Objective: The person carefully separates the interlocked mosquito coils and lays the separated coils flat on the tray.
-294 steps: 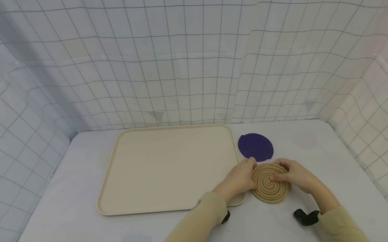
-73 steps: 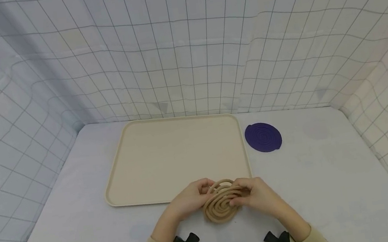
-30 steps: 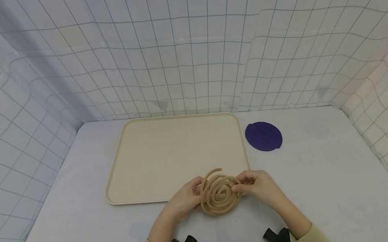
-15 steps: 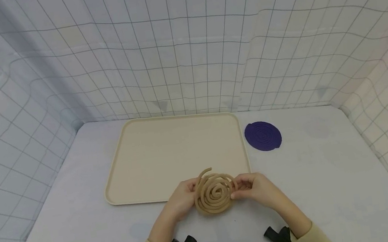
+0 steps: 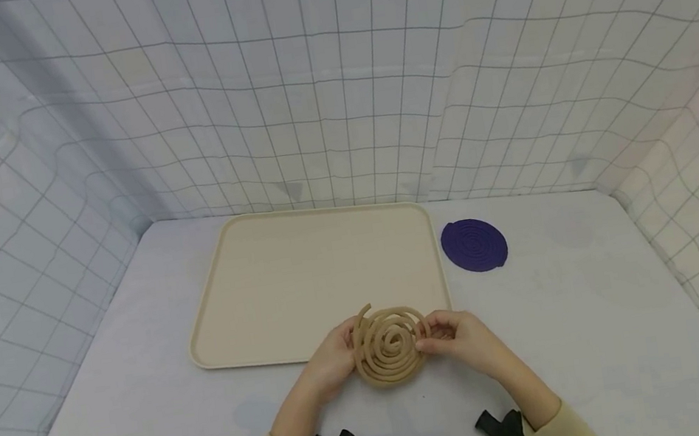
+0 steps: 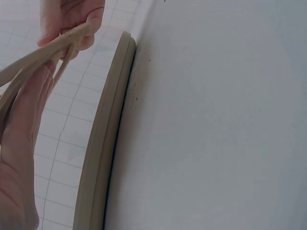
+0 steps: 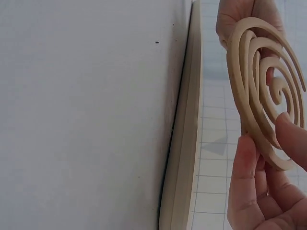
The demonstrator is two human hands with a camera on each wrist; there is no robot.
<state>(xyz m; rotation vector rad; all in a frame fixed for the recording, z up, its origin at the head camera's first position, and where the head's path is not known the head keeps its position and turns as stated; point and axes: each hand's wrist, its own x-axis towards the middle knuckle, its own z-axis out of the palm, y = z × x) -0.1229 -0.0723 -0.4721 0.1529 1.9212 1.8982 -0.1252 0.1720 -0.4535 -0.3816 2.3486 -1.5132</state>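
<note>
A tan mosquito coil [image 5: 389, 347] is held up in front of the tray's near edge in the head view. Its windings are spread apart, and one loose outer end sticks up at the far left. My left hand [image 5: 331, 360] holds the coil's left side; its fingertips are partly hidden behind it. On the right side, my right hand [image 5: 463, 340] pinches the windings between thumb and fingers. The right wrist view has the mosquito coil [image 7: 238, 81] tilted, with gaps between its rings and the right thumb [image 7: 291, 137] on its face.
A beige rectangular tray [image 5: 317, 274] lies on the white table [image 5: 607, 331] beyond the hands. Right of it, a flat purple spiral disc [image 5: 474, 245] rests on the table. Grid-patterned cloth [image 5: 333, 101] walls stand at the back and both sides.
The coil, flat and tightly wound right of the tray at first, was lifted to the middle and its windings spread. In the last half second it shifts slightly right and its loose end dips less far inward.
</note>
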